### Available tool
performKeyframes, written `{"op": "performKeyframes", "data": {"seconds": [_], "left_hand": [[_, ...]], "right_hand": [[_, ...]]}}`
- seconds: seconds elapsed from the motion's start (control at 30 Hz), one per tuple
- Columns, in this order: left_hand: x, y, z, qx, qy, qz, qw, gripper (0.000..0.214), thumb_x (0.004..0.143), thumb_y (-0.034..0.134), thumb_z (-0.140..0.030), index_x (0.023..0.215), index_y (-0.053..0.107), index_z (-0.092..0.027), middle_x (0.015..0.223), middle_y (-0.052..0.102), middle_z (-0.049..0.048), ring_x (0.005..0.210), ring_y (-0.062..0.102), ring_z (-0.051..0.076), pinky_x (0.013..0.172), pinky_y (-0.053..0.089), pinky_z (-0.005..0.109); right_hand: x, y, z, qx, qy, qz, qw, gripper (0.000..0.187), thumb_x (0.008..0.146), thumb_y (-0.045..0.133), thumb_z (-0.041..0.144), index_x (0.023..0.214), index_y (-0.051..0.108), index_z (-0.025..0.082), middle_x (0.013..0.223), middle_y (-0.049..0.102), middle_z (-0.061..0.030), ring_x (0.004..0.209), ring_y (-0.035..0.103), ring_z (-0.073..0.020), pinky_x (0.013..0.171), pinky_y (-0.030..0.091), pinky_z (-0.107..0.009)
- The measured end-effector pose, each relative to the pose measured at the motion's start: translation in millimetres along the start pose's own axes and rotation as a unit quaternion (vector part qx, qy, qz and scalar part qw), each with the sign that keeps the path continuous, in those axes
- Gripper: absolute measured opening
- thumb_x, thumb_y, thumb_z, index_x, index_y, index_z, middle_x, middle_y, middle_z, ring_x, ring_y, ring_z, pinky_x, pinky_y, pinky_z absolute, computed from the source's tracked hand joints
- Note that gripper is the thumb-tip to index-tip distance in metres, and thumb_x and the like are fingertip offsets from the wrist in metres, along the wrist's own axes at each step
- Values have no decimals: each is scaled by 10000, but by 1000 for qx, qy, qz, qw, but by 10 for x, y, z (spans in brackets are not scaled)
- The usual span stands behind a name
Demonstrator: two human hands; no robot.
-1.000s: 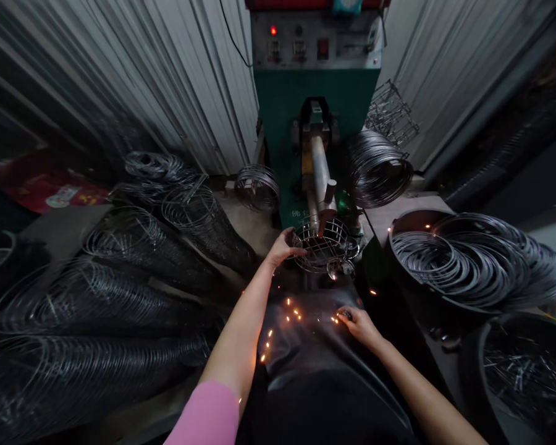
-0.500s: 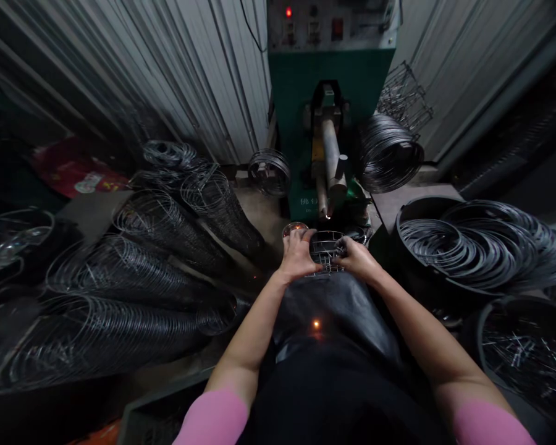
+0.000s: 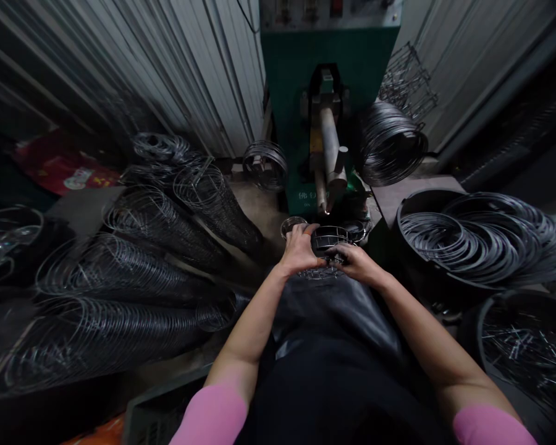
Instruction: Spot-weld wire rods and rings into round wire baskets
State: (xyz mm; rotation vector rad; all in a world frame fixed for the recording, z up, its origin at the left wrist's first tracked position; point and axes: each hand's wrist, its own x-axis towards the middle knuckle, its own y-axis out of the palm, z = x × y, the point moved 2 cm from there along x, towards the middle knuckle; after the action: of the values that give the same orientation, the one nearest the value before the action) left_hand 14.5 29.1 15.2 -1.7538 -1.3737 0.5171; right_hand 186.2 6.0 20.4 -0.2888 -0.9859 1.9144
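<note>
A small round wire basket [image 3: 327,238] sits just below the metal arm of a green welding machine [image 3: 327,142]. My left hand [image 3: 299,250] grips the basket's left rim with curled fingers. From the right, my right hand [image 3: 356,261] holds the basket's near edge, fingers closed on the wire. A black leather apron [image 3: 333,315] covers my lap beneath both hands. A small round metal dish [image 3: 291,225] lies just left of the basket.
Long stacks of finished wire baskets [image 3: 120,278] lie on the left. Black tubs of wire rings [image 3: 467,244] stand on the right, one nearer tub holding short wire pieces [image 3: 523,349]. Wire coils [image 3: 391,145] hang beside the machine. Corrugated metal walls stand behind.
A second ago sparks fell on the apron with my right hand low on it; that hand rose to the basket. Both hands have since drawn the basket slightly toward me.
</note>
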Motion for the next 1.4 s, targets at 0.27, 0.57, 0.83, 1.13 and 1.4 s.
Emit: {"op": "performKeyframes", "data": {"seconds": [0.27,0.57,0.83,1.13,1.4], "left_hand": [[145,4,60,-18,-3,9,1000,920,449,808,-409,1258,403,-241,1234,425,85,1174,368,291,1005,289,407],[288,48,172,-30,11,0,999,981,419,823,-396,1279,381,-228,1226,421,94,1174,370,292,1016,287,422],[330,16,206,-44,64,-42,996,566,461,827,-364,955,587,-227,1159,482,72,1121,430,267,974,358,393],[436,33,283,-64,92,-88,990,596,446,852,-305,988,634,-184,1150,487,102,1112,457,271,978,391,400],[555,61,306,-70,78,-74,992,619,458,846,-372,1020,637,-214,1159,487,83,1113,470,263,978,398,408]], "right_hand": [[60,24,-120,-10,-11,-26,1000,218,778,549,166,961,662,201,886,666,-59,825,625,-175,739,493,-292],[156,20,-243,-6,-26,-37,999,218,799,526,146,956,668,199,896,658,-69,820,627,-170,731,500,-288],[268,-49,-262,1,-35,-31,999,197,790,549,148,925,682,200,875,667,-62,798,630,-163,719,500,-278],[388,-82,-341,-26,-74,-75,994,195,782,548,132,903,688,193,849,677,-66,763,640,-164,681,504,-270],[454,-152,-368,-30,-67,-90,993,159,773,567,143,868,684,193,833,680,-60,782,647,-176,697,505,-278]]}}
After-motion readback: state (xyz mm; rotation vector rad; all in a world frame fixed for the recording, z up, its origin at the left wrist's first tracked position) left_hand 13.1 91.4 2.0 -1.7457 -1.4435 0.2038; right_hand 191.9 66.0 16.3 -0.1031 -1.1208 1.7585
